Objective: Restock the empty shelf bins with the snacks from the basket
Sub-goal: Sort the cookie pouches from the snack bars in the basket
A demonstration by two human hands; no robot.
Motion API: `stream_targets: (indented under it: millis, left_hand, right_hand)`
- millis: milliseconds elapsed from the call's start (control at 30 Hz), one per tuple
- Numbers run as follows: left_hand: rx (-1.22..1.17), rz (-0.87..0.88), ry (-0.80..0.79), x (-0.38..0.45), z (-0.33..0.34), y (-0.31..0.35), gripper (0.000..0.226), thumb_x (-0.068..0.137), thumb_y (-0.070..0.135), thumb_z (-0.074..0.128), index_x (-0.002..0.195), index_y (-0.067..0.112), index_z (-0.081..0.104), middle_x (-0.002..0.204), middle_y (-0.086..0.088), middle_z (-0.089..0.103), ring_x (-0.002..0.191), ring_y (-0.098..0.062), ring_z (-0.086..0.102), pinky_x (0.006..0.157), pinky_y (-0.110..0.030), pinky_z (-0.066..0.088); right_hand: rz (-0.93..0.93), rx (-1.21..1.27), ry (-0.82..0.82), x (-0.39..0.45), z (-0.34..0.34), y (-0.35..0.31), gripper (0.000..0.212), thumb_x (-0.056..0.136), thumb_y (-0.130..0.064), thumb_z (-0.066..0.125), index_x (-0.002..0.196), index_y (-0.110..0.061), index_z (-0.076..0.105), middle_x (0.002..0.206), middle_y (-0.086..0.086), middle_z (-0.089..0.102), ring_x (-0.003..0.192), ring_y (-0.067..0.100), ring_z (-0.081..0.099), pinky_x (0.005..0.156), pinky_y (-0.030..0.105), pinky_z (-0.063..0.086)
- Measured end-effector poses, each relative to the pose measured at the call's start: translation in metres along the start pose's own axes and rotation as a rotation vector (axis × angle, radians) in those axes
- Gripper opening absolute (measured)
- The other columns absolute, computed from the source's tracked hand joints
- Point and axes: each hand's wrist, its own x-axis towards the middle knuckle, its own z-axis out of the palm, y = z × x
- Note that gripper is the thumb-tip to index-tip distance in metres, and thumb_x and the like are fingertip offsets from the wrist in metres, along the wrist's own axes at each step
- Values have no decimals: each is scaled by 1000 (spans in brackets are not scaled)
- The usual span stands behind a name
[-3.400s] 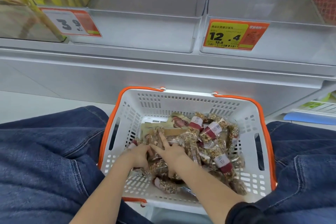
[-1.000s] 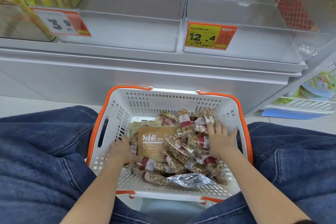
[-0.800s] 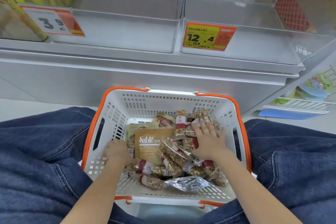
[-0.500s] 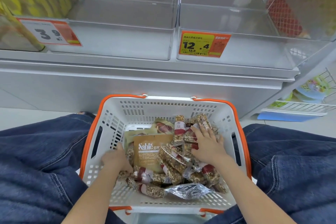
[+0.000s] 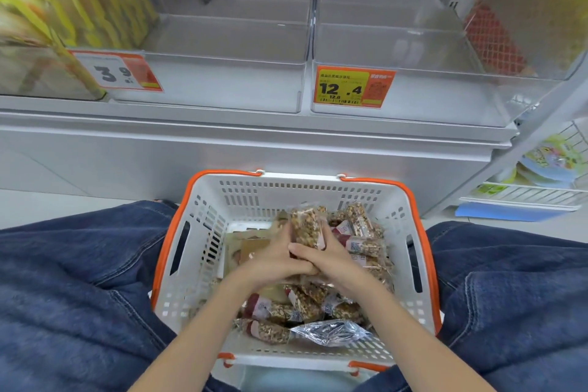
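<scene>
Both hands (image 5: 304,259) clasping snack pack (image 5: 307,227), long axis upright, over basket (image 5: 299,189)

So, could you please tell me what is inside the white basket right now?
The basket holds many clear-wrapped nut bars, a silver foil packet and a brown pouch. Both hands, left and right, clasp a bundle of bars. Anything beneath the pile is hidden.

The single camera on my head is looking forward and steeply down from close above, taking in the white basket (image 5: 297,188) sitting between my denim-clad legs (image 5: 73,280) low in the frame and the clear shelf bins (image 5: 222,83) facing me across the top.
</scene>
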Motion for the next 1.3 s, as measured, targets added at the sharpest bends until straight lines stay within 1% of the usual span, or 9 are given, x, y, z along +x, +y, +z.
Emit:
stream_targets:
  millis: [67, 200, 333, 500, 600, 733, 833, 1000, 1300]
  left_hand:
    - [128, -13, 24, 2, -12, -9, 93, 67, 43, 72, 145, 34, 21, 154, 11, 6, 141, -16, 17, 113, -47, 29]
    - [561, -302, 239, 1, -66, -71, 85, 75, 36, 72, 145, 22, 27, 149, -6, 30, 138, -29, 24, 110, -44, 27]
    - [789, -533, 29, -7, -65, -132, 74, 57, 40, 81, 121, 22, 51, 120, -2, 59, 112, -21, 53, 96, -35, 46]
    - [1025, -549, -8, -2, -49, -162, 74, 68, 33, 77, 132, 21, 42, 128, -3, 55, 115, -23, 53, 99, -37, 45]
    - [1151, -594, -23, 3, -56, -159, 79, 68, 41, 75, 135, 21, 38, 132, -3, 52, 119, -24, 51, 100, -38, 44]
    - [947, -642, -95, 6, -60, -166, 99, 66, 54, 72, 147, 32, 19, 147, -4, 41, 129, -27, 44, 105, -42, 39]
    - [853, -618, -87, 9, -61, -166, 111, 67, 48, 76, 150, 36, 3, 152, -8, 32, 133, -30, 37, 108, -43, 36]
    - [885, -626, -4, 7, -62, -165, 118, 71, 16, 78, 150, 27, -9, 150, -18, 29, 134, -33, 36, 106, -42, 39]
    - [723, -582, 41, 14, -79, -180, 136, 56, 1, 83, 149, 33, -11, 156, -13, 15, 139, -32, 27, 107, -42, 38]
  right_hand:
    - [-128, -371, 178, -3, -17, -4, 79, 72, -38, 79, 135, -33, 32, 126, -12, 50, 109, 13, 55, 86, 32, 53]
    - [-332, -1390, 801, 8, -68, 0, 80, 71, -45, 76, 138, -27, 35, 128, 9, 53, 115, 31, 50, 94, 51, 42]
    - [62, -1422, 373, 18, -88, 34, 99, 83, -70, 46, 151, -24, -10, 158, 6, 5, 144, 32, 11, 115, 52, 14]
    - [-171, -1381, 480, 23, -62, 12, 71, 94, -62, 26, 152, -26, 6, 160, 3, 9, 147, 24, 2, 114, 54, -7]
    - [-435, -1307, 548, 21, -36, 5, 56, 96, -46, 37, 147, -25, 25, 153, 3, 29, 143, 21, 19, 118, 49, 4]
    - [-474, -1239, 280, 24, -14, 18, 52, 95, -36, 47, 143, -25, 32, 149, -1, 34, 140, 19, 25, 118, 42, 19]
    - [-362, -1190, -11, 21, 4, 32, 59, 91, -39, 55, 143, -21, 34, 144, 0, 39, 127, 18, 43, 102, 33, 42]
    - [1, -1080, -326, 34, 35, 69, 89, 79, -46, 70, 147, -17, 20, 147, 9, 38, 126, 24, 46, 103, 38, 42]
    - [248, -1087, -407, 69, 69, 95, 98, 78, -33, 69, 149, -28, 0, 143, 13, 37, 120, 32, 48, 98, 41, 45]
